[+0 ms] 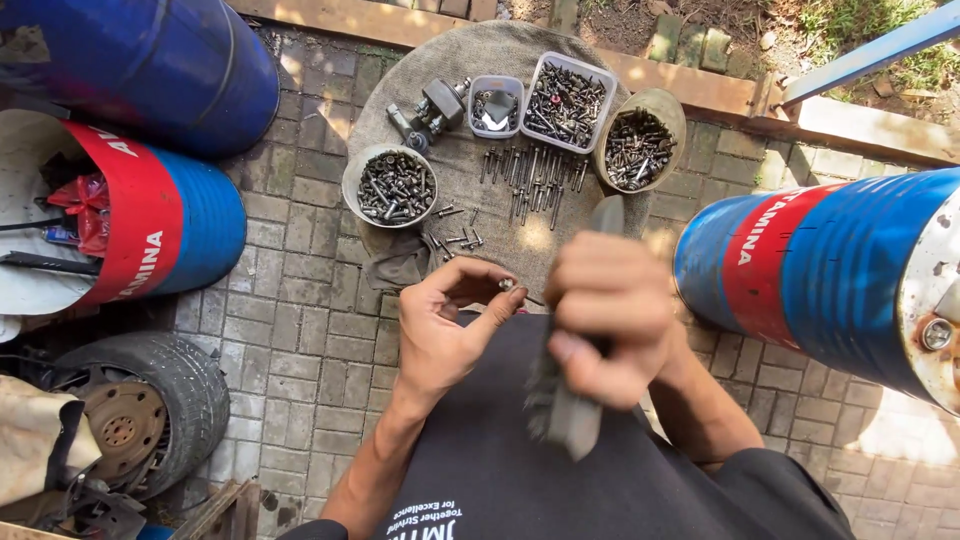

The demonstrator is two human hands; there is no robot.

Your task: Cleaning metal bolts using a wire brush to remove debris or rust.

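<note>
Probably an outdoor repair yard: oil drums (830, 270), old tyre (160, 400), bolt tubs (397, 185).

Dull, greasy metal bolts (396, 187) fill a worn round tub at centre-left, lying on a rough woven mat (480, 60), while glossy painted steel drums (830, 260) gleam at right over matt, gritty paving bricks (300, 330).

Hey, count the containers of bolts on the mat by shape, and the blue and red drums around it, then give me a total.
Round bowls of bolts: 2
Rectangular plastic tubs of bolts: 2
Blue and red drums: 3
Total: 7
</note>
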